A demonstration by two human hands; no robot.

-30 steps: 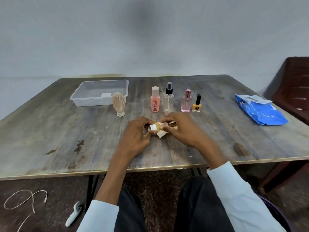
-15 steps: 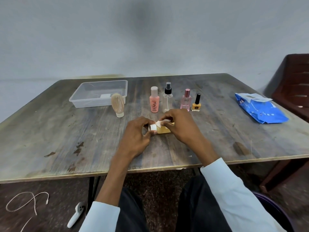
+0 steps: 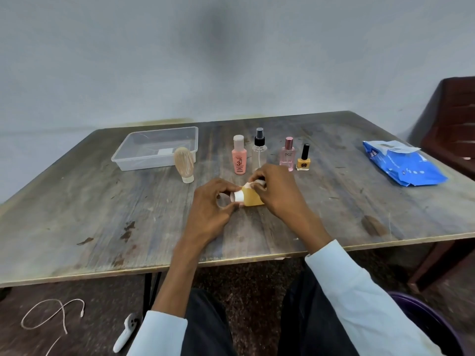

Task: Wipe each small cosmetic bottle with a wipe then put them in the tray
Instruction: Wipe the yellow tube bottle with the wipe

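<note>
Scanning from the left, I see a white cable (image 3: pixel 51 313) looped on the dark speckled floor, and a clear plastic tray (image 3: pixel 144 160), rectangular with rounded corners, on the worn, scratched wooden table (image 3: pixel 90 214). Just in front of its right corner stands a beige ribbed oval bottle (image 3: pixel 184 163) on its cap. My left hand (image 3: pixel 213 209) pinches the white cap end of a small amber bottle (image 3: pixel 250 199) lying sideways above the tabletop; my right hand (image 3: pixel 277 191) grasps a white wipe (image 3: pixel 253 185) against its upper side. Behind them stand in a row a peach bottle (image 3: pixel 239 159), a clear sprayer (image 3: pixel 259 152) with a black top, a square pink perfume (image 3: pixel 287 156) and a yellow polish (image 3: pixel 303 160). Further right lies a crinkled blue wipes pack (image 3: pixel 403 167). A dark brown chair (image 3: pixel 455 129) stands against the plain grey wall (image 3: pixel 231 52).
</note>
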